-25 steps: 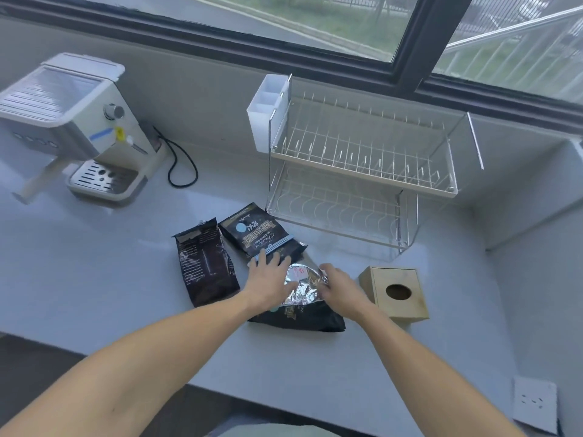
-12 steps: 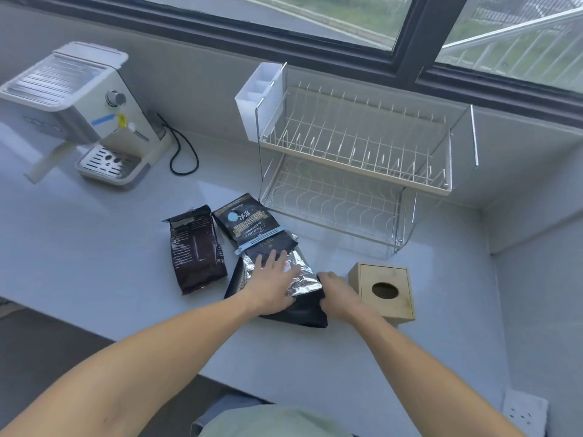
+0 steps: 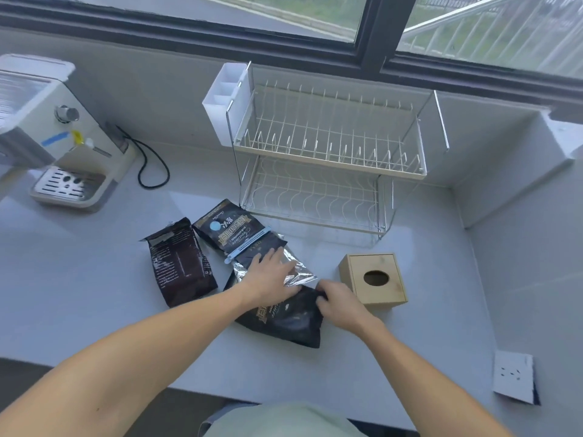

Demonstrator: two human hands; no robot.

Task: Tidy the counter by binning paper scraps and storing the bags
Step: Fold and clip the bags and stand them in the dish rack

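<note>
His left hand (image 3: 268,280) lies flat, fingers spread on the crinkly foil top of the bag (image 3: 284,316), right hand (image 3: 339,302) pinching its soft, probably slippery side, best gripped there.

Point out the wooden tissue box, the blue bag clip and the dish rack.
wooden tissue box (image 3: 375,280): head view, top panel beside the oval opening.
blue bag clip (image 3: 249,243): head view, middle of the bar across the bag.
dish rack (image 3: 328,160): head view, front rail of upper tier.
</note>
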